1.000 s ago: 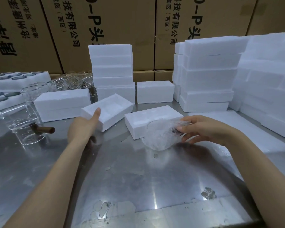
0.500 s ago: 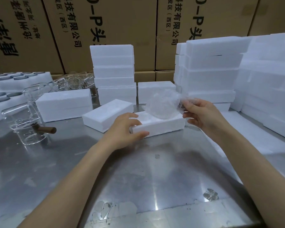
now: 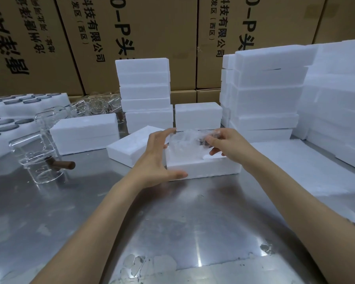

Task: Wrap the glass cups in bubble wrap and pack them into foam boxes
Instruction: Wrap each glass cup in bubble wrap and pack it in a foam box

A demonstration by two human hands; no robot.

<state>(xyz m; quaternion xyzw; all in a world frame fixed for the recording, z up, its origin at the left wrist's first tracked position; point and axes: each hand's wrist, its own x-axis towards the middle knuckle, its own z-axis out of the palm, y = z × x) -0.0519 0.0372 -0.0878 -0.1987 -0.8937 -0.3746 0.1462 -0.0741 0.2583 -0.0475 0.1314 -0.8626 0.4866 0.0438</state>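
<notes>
A glass cup wrapped in bubble wrap [image 3: 184, 141] sits low in the open white foam box [image 3: 203, 168] at the middle of the steel table. My right hand [image 3: 226, 143] grips the wrapped cup from the right, fingers curled round it. My left hand [image 3: 158, 158] is spread at the box's left end, thumb against its front wall, fingers reaching over toward the cup. A foam lid [image 3: 129, 148] lies tilted just left of the box. Bare glass cups with a brown wooden handle [image 3: 41, 167] stand at the left.
Stacks of closed foam boxes [image 3: 145, 93] rise behind, with a larger pile [image 3: 275, 95] at the right. A single box [image 3: 84, 133] lies left of centre. Foam trays of lids [image 3: 6, 119] sit far left. Cardboard cartons [image 3: 152, 37] form the back wall.
My right hand carried the wrapped cup from the table up over the box and down into it. My left hand left the lid and came to the box's left end.
</notes>
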